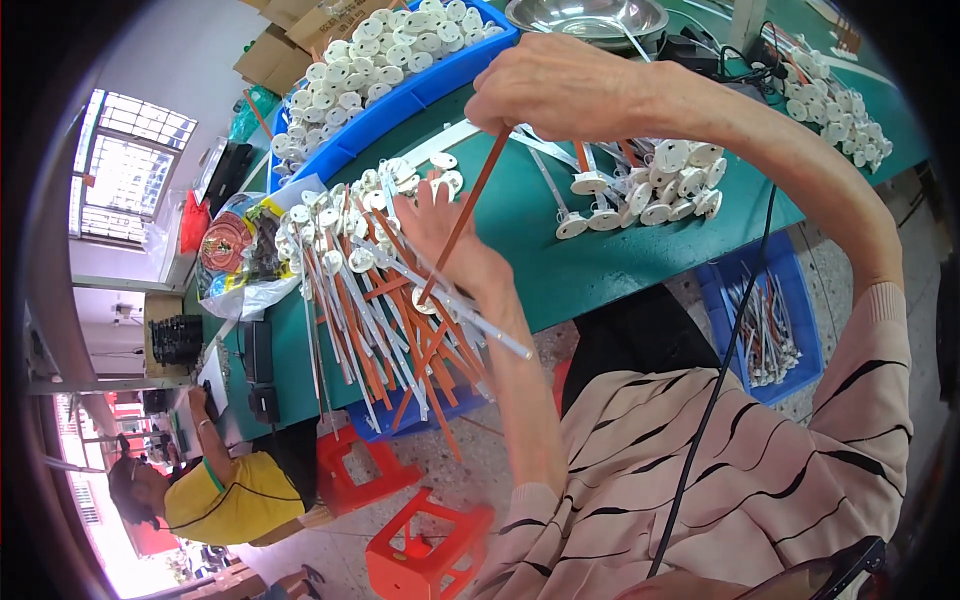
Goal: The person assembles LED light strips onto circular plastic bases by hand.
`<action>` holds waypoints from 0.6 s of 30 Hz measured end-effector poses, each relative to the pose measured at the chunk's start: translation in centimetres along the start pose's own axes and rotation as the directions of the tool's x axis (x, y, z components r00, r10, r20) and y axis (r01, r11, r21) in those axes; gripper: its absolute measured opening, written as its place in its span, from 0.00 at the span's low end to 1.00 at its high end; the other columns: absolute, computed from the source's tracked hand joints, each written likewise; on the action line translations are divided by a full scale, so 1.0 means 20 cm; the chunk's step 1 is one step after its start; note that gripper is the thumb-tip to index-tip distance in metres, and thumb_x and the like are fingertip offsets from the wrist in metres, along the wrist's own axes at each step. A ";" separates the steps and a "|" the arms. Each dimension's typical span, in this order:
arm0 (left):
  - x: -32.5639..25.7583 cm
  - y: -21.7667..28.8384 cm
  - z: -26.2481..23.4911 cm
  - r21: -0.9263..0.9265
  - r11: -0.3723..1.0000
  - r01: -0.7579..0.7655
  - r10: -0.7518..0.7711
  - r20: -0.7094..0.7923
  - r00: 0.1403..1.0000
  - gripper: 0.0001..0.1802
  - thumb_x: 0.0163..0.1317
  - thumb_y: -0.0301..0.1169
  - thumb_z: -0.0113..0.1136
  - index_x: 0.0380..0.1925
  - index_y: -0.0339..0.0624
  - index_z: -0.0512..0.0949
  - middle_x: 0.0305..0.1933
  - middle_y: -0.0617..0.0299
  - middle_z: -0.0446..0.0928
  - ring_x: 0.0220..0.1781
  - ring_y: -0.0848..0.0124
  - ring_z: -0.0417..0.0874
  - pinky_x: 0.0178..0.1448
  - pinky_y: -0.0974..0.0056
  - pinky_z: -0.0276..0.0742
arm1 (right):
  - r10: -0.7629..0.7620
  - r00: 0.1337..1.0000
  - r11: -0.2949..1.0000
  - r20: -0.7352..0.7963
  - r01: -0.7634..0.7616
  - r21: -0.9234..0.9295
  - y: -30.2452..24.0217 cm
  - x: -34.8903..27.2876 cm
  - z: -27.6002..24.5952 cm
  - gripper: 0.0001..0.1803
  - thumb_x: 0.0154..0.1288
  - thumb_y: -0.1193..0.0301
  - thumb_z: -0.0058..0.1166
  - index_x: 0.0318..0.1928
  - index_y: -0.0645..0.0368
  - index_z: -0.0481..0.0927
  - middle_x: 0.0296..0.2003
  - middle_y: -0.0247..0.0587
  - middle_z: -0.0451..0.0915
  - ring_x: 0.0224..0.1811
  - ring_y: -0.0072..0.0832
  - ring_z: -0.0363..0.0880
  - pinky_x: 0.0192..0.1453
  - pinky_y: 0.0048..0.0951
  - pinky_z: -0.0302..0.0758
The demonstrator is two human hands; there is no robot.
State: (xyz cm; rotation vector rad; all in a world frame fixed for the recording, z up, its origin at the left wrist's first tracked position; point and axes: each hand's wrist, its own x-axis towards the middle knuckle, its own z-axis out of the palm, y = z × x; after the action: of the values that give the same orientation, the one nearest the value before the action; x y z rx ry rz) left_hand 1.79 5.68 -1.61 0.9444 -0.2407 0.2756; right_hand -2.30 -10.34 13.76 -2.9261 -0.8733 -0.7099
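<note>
My right hand (560, 85) is closed on the top of a thin orange stick (462, 218) that slants down to the left. My left hand (445, 232) is spread open over a heap of orange and white sticks with white discs (370, 290), fingers reaching into it; the orange stick's lower end meets a white disc (424, 300) by that hand. Another pile of white disc parts (650, 190) lies on the green table (600, 265) under my right forearm.
A blue bin (430, 80) full of white discs stands at the back, a steel bowl (590, 18) beside it. A blue crate of sticks (770, 320) sits on the floor right, orange stools (425, 545) below. Another person in yellow (220, 495) works at lower left.
</note>
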 end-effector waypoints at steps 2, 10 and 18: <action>-0.02 0.06 -0.07 0.058 0.998 0.011 -0.011 -0.003 1.000 0.37 0.59 0.21 0.52 0.67 0.41 0.47 0.61 0.43 0.62 0.59 0.59 0.71 0.56 0.57 0.73 | -0.005 1.000 0.998 -0.028 0.007 0.056 0.01 -0.01 -0.03 0.01 0.49 0.80 0.50 0.25 0.61 0.74 0.26 0.41 0.75 0.34 0.39 0.76 0.36 0.38 0.70; -0.14 0.21 -0.10 0.300 0.940 0.162 -0.271 0.368 0.890 0.26 0.58 0.20 0.56 0.59 0.37 0.65 0.54 0.48 0.73 0.53 0.61 0.76 0.53 0.61 0.76 | 0.113 0.963 0.820 0.244 -0.229 0.524 -0.05 0.03 -0.18 0.06 0.48 0.80 0.48 0.28 0.65 0.77 0.18 0.39 0.71 0.24 0.26 0.72 0.30 0.30 0.67; -0.14 0.19 -0.16 -0.073 0.950 0.304 -0.271 0.294 0.917 0.31 0.59 0.23 0.55 0.62 0.39 0.59 0.58 0.47 0.68 0.56 0.59 0.73 0.57 0.57 0.74 | 0.091 0.982 0.571 0.165 -0.187 0.799 0.04 -0.03 -0.14 0.06 0.50 0.81 0.48 0.29 0.66 0.78 0.21 0.31 0.74 0.25 0.16 0.69 0.32 0.21 0.68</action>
State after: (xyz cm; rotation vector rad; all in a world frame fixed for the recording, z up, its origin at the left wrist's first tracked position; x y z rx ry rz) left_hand -1.92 10.06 -1.45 0.8872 -0.3695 -0.1470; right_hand -3.48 -11.61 16.03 -2.1387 -0.6897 -0.0593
